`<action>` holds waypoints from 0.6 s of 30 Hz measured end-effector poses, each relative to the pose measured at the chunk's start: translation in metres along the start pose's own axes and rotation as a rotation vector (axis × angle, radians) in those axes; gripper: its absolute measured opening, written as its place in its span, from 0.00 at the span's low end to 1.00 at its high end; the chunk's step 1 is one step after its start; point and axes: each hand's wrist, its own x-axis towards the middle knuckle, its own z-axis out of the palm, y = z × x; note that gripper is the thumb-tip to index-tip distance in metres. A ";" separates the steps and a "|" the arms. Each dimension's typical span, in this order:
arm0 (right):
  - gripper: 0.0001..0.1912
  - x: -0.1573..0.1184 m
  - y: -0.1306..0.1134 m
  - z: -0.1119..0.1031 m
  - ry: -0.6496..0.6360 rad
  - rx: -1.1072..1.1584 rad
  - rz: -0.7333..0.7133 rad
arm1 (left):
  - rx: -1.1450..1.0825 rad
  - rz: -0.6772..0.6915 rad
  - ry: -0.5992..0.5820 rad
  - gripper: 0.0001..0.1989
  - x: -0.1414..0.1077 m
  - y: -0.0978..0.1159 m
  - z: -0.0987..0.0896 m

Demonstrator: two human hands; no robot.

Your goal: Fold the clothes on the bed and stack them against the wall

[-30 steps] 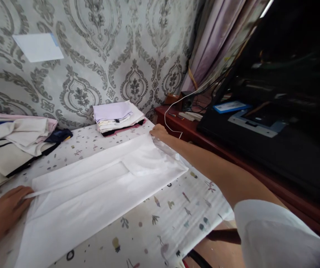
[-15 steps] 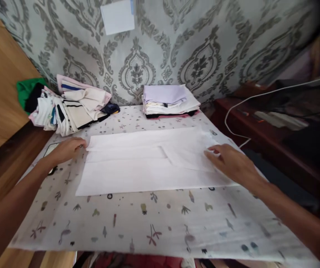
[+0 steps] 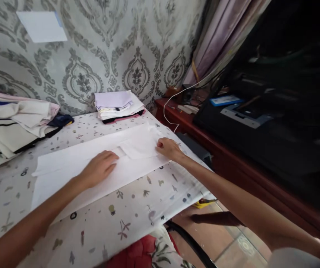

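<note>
- Fingers first: those of the left hand (image 3: 100,169) reach forward, slightly bent, with the thumb standing apart from them, and the hand lies over the middle of the white cloth (image 3: 133,143).
- The right hand (image 3: 169,148) is at the cloth's three o'clock end, its fingers curled in together near the thumb; from here I can't tell whether they pinch any fabric.
- That white cloth lies flat and long across the table, under both hands, with a folded-over section between them and crumpled fabric at its one o'clock corner.
- Beneath it, the table wears a pale cover (image 3: 137,212) printed with little plants and figures.
- Taking the cloth as the middle of the dial, a neat stack of folded clothes (image 3: 119,108) sits at twelve, close to the wall, with a lilac piece on top.
- At ten o'clock is a looser pile of garments (image 3: 17,123), cream, pink and dark blue among them.
- At two o'clock a dark red cabinet (image 3: 187,123) runs along beside the table, with a white cable (image 3: 165,108) looping down in front.
- A white sheet (image 3: 42,26) is on the patterned wall at eleven; a mauve curtain (image 3: 212,41) hangs towards one.
</note>
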 end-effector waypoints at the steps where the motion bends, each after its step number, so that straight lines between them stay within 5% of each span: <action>1: 0.06 0.001 -0.001 -0.001 0.014 0.055 0.008 | 0.027 0.051 -0.007 0.14 0.013 0.011 0.009; 4: 0.10 0.004 -0.007 -0.006 0.060 0.287 0.045 | 0.116 0.055 0.018 0.12 0.050 0.037 0.030; 9: 0.13 0.019 -0.028 -0.016 0.007 0.938 0.165 | 0.171 -0.135 0.199 0.17 0.102 0.062 0.049; 14: 0.13 0.035 -0.040 -0.029 -0.035 1.320 0.233 | 0.238 -0.247 0.202 0.08 0.125 0.060 0.035; 18: 0.13 0.041 -0.041 -0.037 -0.060 1.434 0.258 | 0.153 -0.330 0.202 0.14 0.121 0.046 0.014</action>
